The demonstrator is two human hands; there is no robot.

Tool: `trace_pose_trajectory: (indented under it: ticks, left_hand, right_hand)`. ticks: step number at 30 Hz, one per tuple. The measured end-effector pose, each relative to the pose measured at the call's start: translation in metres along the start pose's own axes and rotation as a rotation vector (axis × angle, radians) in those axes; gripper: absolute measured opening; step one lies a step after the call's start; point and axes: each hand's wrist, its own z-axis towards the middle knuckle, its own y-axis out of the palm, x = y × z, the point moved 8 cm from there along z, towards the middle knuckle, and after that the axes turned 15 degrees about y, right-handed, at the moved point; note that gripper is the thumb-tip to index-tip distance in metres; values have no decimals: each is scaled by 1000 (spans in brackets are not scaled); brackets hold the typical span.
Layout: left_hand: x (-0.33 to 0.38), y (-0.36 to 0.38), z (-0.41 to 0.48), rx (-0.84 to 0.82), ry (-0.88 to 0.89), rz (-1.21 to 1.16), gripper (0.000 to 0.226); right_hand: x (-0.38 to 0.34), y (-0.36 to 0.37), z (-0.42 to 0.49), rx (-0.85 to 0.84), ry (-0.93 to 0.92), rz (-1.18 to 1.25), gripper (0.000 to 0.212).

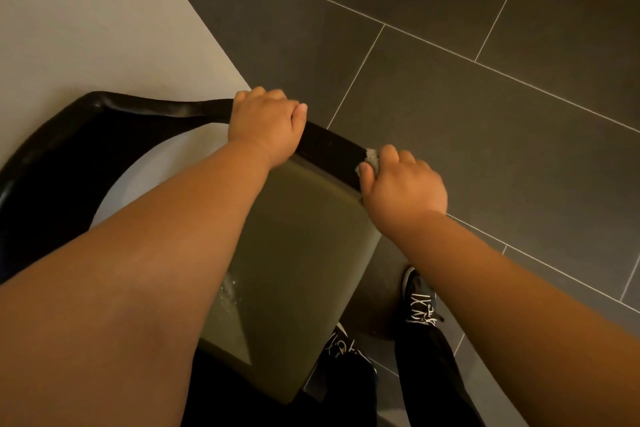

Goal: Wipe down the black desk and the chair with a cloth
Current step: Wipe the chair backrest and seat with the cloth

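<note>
Head view, biggest thing first: what takes up most of it?

Dark grey tiled floor (485, 80) with thin pale grout lines, filling the right side and the top.

And the light patch on the left?

A pale surface (86, 28), flat and plain, running off the upper left. I cannot tell what it is.

Where is the chair?

The chair (62, 156) sits at lower left and centre, seen from above. It has a curved black rail (156, 107) sweeping from the left edge to the middle. Below that is an olive padded seat (294, 270).

What are the hands doing?

Both bare forearms reach in from the bottom. The left hand (266, 125) grips the rail near its middle, fingers curled over the far side and thumb on top. The right hand (401, 184) is at the rail's right end, its fingers bunched round the cloth.

Anything lower down?

Two black shoes (420, 305) with white laces stand on the tiles to the right of the seat, under dark trouser legs.

And the cloth itself?

The cloth (371, 158) is a small grey wad. Only a bit of it shows between the thumb and fingers, pressed against the end of the rail.

Smaller still?

A whitish scuffed mark (230, 291) on the seat's left side.
</note>
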Motion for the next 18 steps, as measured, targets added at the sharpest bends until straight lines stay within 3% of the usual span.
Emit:
trace_pose_trajectory:
  ticks: [4,7,11,15,18]
  left_hand:
    - [-1,2,0,14,-12,9,59]
    - [-1,2,0,14,-12,24,57]
    - [-1,1,0,18,-6,-12,59]
    - [-2,2,-1,21,-21,-30,59]
    - [-3,1,-1,22,-34,-23,58]
  right_hand:
    - [-66,2,21,-16,-120,12,45]
    - [-92,9,43,-149,-120,64,44]
    - [-53,5,53,-235,39,199,43]
    - [12,2,21,-139,139,118,49]
    - [8,4,20,-110,140,70,51]
